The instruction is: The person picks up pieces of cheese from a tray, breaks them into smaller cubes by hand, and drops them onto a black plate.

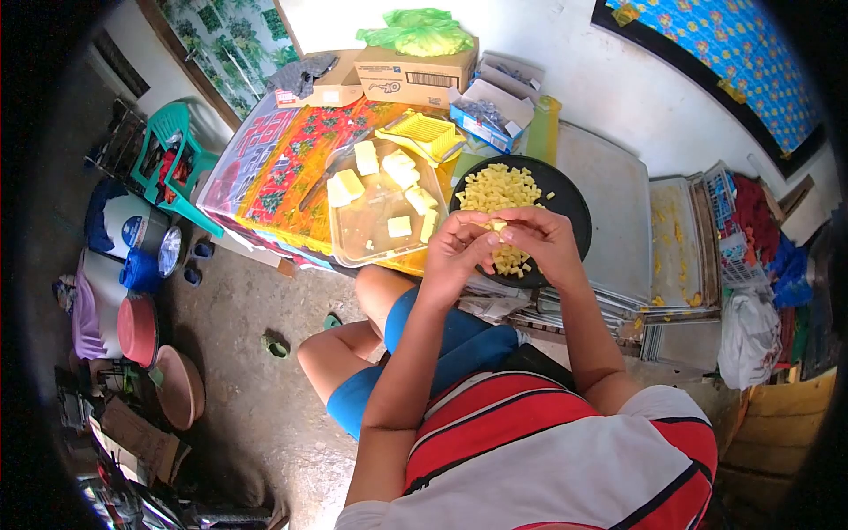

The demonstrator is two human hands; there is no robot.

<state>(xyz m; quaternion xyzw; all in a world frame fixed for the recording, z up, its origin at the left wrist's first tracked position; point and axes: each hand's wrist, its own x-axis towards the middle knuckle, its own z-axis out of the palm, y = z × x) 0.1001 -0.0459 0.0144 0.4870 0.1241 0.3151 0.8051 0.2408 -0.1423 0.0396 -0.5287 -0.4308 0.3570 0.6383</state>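
Over the round black tray (572, 199), both of my hands meet with their fingertips pinched around one small yellow piece (498, 226). My left hand (461, 246) holds it from the left side and my right hand (541, 240) from the right. Many small pale-yellow pieces (499, 190) lie on the tray beneath and beyond my hands. To the left stands a clear plastic container (375, 243) holding several larger yellow blocks (367, 158). A yellow slotted rack (428, 134) rests at the container's far edge. A knife-like tool (320, 187) lies by its left rim.
Cardboard boxes (415, 78) and a blue-and-white box (491, 115) stand at the table's back, on a colourful cloth (291, 168). Stacked flat trays (605, 212) are on the right. A green chair (177, 168), basins (137, 329) and slippers (276, 344) are at left.
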